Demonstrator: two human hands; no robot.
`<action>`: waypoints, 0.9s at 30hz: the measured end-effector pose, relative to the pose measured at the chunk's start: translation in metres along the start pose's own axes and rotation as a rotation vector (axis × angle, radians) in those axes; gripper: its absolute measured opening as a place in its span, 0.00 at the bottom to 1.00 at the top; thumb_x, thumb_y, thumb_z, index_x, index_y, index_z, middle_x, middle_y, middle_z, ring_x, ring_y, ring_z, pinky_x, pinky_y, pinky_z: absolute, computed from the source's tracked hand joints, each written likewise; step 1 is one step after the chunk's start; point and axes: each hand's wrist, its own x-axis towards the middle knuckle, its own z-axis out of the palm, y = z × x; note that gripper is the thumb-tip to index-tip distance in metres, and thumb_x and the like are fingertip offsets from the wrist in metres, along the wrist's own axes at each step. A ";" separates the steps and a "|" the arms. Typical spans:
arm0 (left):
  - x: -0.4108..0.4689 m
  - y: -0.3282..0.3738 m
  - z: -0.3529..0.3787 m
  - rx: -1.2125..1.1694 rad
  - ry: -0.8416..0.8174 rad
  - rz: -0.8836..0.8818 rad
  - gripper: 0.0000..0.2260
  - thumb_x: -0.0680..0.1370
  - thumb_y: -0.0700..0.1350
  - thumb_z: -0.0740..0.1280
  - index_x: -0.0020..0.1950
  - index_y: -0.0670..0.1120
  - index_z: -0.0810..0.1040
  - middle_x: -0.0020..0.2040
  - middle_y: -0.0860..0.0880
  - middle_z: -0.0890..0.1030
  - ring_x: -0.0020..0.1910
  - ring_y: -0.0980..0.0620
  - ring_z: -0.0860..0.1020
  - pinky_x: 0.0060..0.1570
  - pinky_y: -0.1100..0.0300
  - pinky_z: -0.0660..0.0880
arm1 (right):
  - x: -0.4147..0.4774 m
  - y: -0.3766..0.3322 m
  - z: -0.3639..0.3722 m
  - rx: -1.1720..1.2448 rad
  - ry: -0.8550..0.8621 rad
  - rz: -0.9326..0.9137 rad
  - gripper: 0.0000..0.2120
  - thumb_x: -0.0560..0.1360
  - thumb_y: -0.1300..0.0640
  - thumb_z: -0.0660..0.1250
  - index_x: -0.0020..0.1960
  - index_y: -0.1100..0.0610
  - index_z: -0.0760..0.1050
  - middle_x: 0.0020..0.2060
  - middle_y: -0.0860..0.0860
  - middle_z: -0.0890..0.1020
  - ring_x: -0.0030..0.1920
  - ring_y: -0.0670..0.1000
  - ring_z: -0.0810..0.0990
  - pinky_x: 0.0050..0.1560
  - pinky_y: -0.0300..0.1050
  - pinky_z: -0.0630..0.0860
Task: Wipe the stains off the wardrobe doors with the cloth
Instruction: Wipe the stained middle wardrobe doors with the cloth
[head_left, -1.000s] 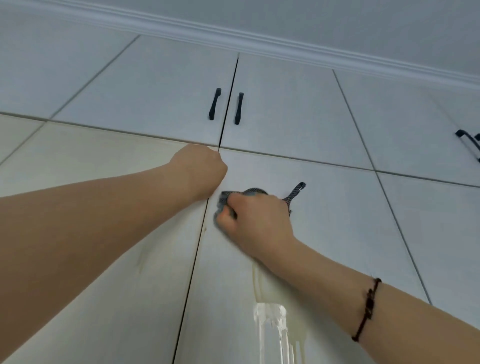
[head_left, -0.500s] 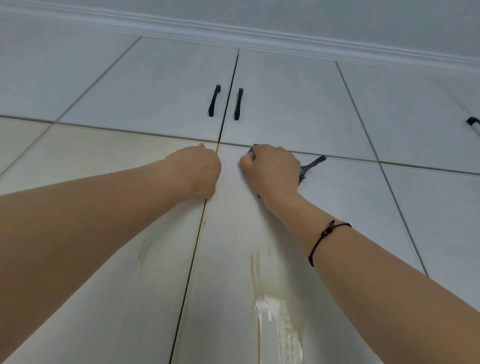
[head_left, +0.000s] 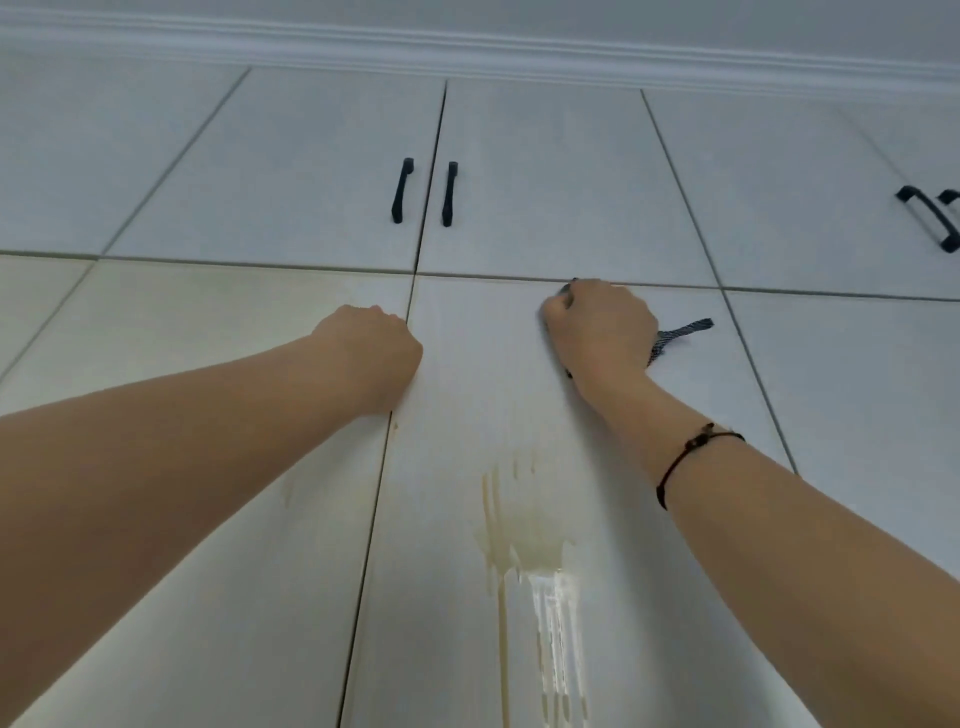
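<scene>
1. view tilts steeply up a bank of pale wardrobe doors (head_left: 545, 171): a row of short doors above, tall doors below, and a white moulding (head_left: 467, 47) along the top.
2. right hand (head_left: 597, 327) sits high on the right tall door (head_left: 467, 395), just under the horizontal seam. its fingers curl down over the cloth (head_left: 683, 331) and press it to the panel.
3. the cloth is dark with a fine woven pattern and mostly hidden under the hand. one tail sticks out to the right and lies flat on the door, and a dark sliver shows at the fingertips.
4. left hand (head_left: 369, 353) is balled up, knuckles against the left tall door (head_left: 208, 322), right beside the vertical seam. nothing is seen in it.
5. stain (head_left: 519, 525): a yellowish smear with thin runs trailing down, lower on the right tall door, below the right hand and well apart from the cloth.
6. whitish streaked patch (head_left: 553, 623) just under the stain; cannot tell whether it is glare or residue.
7. faint yellowish mark (head_left: 288, 493) on the left tall door, near the left forearm.
8. two black bar handles (head_left: 401, 190), upright, flank the seam of the upper middle doors. another black pair (head_left: 930, 218) sits at the right edge.
9. dark cord bracelet (head_left: 691, 457) around the right wrist.
</scene>
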 end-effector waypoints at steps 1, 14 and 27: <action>-0.001 -0.001 0.001 0.009 -0.010 -0.003 0.09 0.77 0.35 0.59 0.53 0.42 0.75 0.51 0.45 0.72 0.38 0.50 0.65 0.41 0.55 0.68 | -0.028 -0.020 0.001 0.028 -0.067 -0.107 0.10 0.75 0.52 0.58 0.38 0.55 0.72 0.31 0.51 0.74 0.34 0.57 0.71 0.33 0.45 0.62; -0.003 0.006 0.008 0.060 -0.066 -0.094 0.26 0.78 0.34 0.58 0.77 0.36 0.62 0.76 0.37 0.60 0.64 0.42 0.73 0.59 0.50 0.76 | -0.050 -0.005 -0.005 -0.034 -0.087 -0.143 0.11 0.73 0.52 0.59 0.36 0.57 0.69 0.29 0.51 0.74 0.33 0.58 0.73 0.31 0.44 0.60; 0.015 0.014 -0.020 0.029 -0.341 -0.139 0.26 0.81 0.39 0.59 0.79 0.37 0.58 0.78 0.39 0.57 0.78 0.40 0.56 0.67 0.43 0.67 | -0.082 0.014 -0.024 -0.014 -0.125 -0.377 0.14 0.72 0.50 0.59 0.32 0.56 0.63 0.23 0.49 0.70 0.25 0.56 0.68 0.28 0.42 0.60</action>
